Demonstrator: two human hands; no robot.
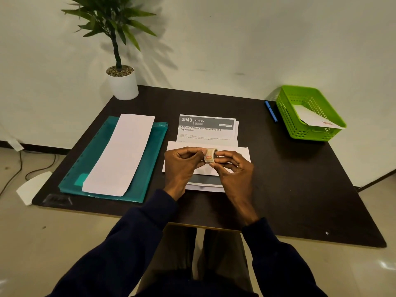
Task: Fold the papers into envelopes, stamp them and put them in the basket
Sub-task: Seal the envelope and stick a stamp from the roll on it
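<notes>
Both hands meet over the middle of the black table (289,179). My left hand (182,166) and my right hand (232,170) together pinch a small beige roll of stamps (211,155) just above a folded white envelope (242,152). The envelope lies across a printed sheet headed "2940 KITCHEN" (206,125). A long folded white paper (124,153) rests on a teal plastic folder (154,151) at the left. At the far right stands a green basket (287,112) holding a stamped white envelope (315,117).
A blue pen (271,111) lies left of the basket. A potted plant in a white pot (123,82) occupies the table's back left corner. White paper scraps (32,187) and a cable lie on the floor at the left.
</notes>
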